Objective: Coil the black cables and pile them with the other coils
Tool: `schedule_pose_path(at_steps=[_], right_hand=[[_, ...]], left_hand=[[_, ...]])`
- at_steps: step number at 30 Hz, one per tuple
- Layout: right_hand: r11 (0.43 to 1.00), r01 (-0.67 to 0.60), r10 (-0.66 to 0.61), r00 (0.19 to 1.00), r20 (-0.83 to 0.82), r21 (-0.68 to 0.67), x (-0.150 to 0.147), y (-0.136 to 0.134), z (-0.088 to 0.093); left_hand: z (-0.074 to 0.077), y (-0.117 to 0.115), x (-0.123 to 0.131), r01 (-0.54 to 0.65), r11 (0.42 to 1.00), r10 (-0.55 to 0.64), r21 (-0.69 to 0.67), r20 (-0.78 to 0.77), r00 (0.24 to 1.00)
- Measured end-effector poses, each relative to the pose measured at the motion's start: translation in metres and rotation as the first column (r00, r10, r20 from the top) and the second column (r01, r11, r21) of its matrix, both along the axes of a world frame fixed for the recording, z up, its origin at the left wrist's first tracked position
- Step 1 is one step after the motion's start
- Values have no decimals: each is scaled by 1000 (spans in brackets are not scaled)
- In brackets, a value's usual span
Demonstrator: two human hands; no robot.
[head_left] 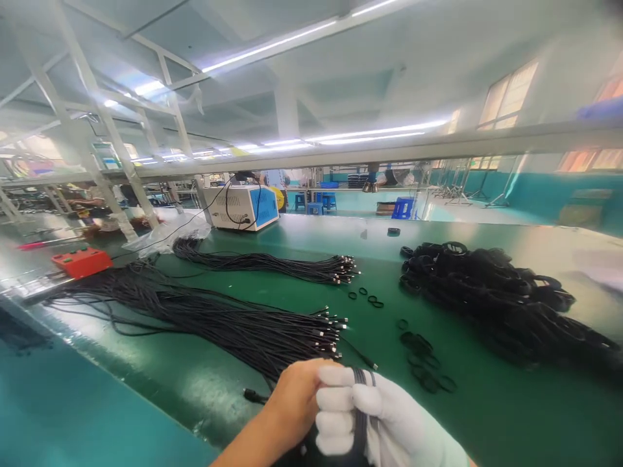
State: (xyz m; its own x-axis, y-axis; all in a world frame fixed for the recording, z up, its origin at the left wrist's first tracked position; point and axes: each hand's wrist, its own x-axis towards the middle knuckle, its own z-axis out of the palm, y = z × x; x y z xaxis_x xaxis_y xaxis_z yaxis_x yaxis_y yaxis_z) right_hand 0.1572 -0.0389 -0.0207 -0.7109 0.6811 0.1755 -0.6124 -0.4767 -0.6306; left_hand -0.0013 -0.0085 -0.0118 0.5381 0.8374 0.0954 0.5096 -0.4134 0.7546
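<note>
At the bottom centre, my right hand [396,415], in a white glove, is closed around a coiled black cable [361,415]. The strands run between its thumb and curled fingers. Pressed against it from the left is my bare left hand [296,399], curled in at the same coil, its fingertips mostly hidden. A black plug [255,396] sticks out left of my left wrist. Beyond my hands lies a long bundle of straight black cables [209,318], its metal-tipped ends close to my knuckles. Small black rings [428,363] are scattered on the green table to the right.
A second cable bundle [272,263] lies farther back. On the right is a large heap of coiled black cables [491,292]. A red control box [82,261] is at the left, a white-and-blue machine [246,207] at the back. A shelf beam [341,154] crosses above the green table [311,230].
</note>
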Motion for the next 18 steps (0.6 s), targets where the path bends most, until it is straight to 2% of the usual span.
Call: schedule_pose_path(at_steps=[2, 4, 7, 9, 12, 14, 16, 18], right_hand=[[984, 163, -165, 986, -24, -79, 6, 5, 1], [952, 277, -281, 960, -15, -134, 14, 10, 1], [920, 369, -367, 929, 37, -134, 24, 15, 0], [904, 401, -396, 916, 64, -151, 27, 17, -1], [899, 413, -407, 911, 70, -144, 27, 18, -2], [904, 413, -406, 910, 85, -107, 25, 15, -3], [906, 417, -403, 904, 144, -78, 21, 12, -4], [927, 372, -353, 910, 215, -53, 16, 9, -4]], left_hand=[[-3, -8, -1, -123, 989, 137, 84, -198, 970], [-5, -18, 1, -211, 960, 268, 185, -375, 888], [-9, -35, 10, -204, 917, 362, 342, -501, 786], [-12, -44, 17, -154, 880, 383, 449, -481, 789], [-17, -49, 24, -84, 813, 369, 577, -399, 839], [-16, -47, 24, -25, 740, 328, 673, -327, 886], [-8, -40, 20, 61, 634, 251, 771, -280, 927], [8, -30, 14, 198, 545, 136, 815, -319, 938]])
